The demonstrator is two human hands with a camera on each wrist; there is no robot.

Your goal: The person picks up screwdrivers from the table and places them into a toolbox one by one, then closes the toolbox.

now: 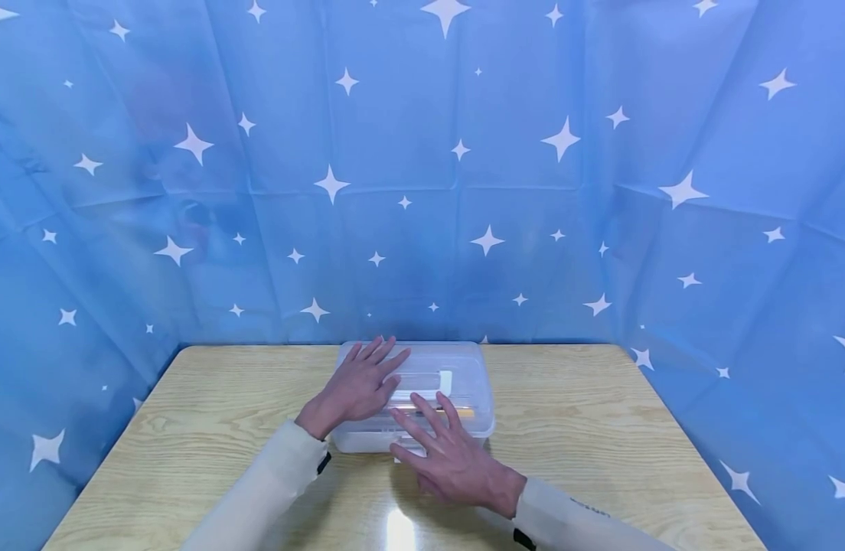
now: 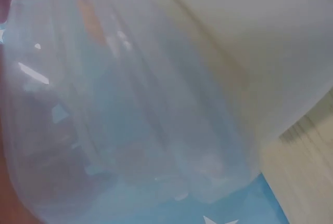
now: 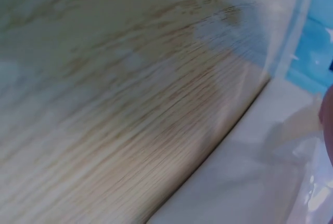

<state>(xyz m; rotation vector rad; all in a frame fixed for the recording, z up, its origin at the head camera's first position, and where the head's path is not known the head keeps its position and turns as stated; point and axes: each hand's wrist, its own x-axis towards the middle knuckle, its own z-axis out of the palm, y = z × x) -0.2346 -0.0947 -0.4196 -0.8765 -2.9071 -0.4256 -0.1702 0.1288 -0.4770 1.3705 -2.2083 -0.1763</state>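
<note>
A translucent plastic box (image 1: 464, 358) with a lid stands at the back middle of the table. Through the lid show a white piece (image 1: 446, 382) and a slim orange-yellow thing (image 1: 466, 412). My left hand (image 1: 357, 389) rests on the lid's left part, fingers straight and spread. At the front right of the box is my right hand (image 1: 460, 464), its fingers spread over the front edge, beside a small white latch (image 1: 410, 454). In the left wrist view the cloudy box wall (image 2: 156, 104) fills most of the picture. The right wrist view catches the box's pale side (image 3: 223, 182) and a fingertip (image 3: 328, 122).
The wooden table (image 1: 574, 398) has rounded back corners. A blue curtain with white stars (image 1: 422, 153) hangs close behind the table's back edge and along both sides. Light glares on the tabletop near the front.
</note>
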